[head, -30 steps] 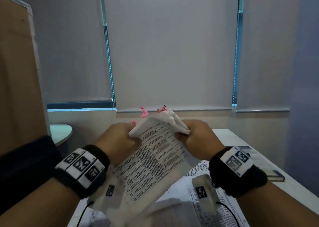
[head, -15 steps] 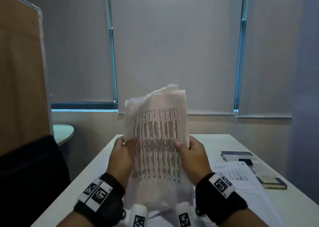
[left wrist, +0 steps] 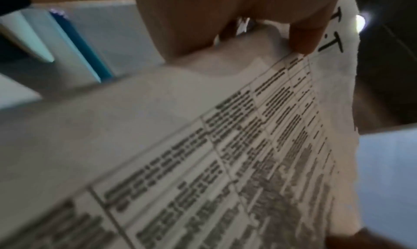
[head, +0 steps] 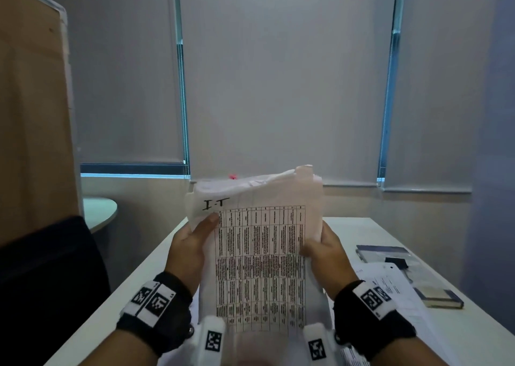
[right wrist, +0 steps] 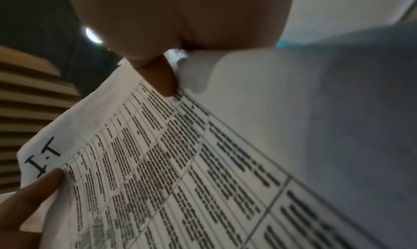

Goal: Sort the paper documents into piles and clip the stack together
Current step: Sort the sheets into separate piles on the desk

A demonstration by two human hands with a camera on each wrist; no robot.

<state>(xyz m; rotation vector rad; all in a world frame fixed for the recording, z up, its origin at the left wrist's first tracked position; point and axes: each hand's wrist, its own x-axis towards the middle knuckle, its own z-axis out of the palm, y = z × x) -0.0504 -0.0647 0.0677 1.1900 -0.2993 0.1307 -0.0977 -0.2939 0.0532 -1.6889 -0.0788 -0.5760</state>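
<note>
A stack of paper documents [head: 260, 257] stands upright in front of me over the white table [head: 348, 226]. Its front sheet carries a printed table and a handwritten "I.T" at the top left. My left hand [head: 192, 243] grips the stack's left edge, thumb on the front by the "I.T". My right hand [head: 324, 250] grips the right edge, thumb on the front. The left wrist view shows the left thumb [left wrist: 304, 37] pressed on the sheet [left wrist: 225, 154]; the right wrist view shows the right thumb [right wrist: 162, 79] on it [right wrist: 180, 163]. A bit of pink [head: 232, 176] peeks above the stack's top edge.
More printed sheets [head: 390, 290] lie on the table to the right of my hands. Beyond them lie books [head: 387, 254] with a black binder clip [head: 397, 262] on top, and another book [head: 437, 296]. A dark chair [head: 50, 276] and a brown panel [head: 30, 109] stand at the left.
The stack went from crumpled and tilted between my hands to upright, then lowered slightly. My head view rose, and the "I.T" heading now shows.
</note>
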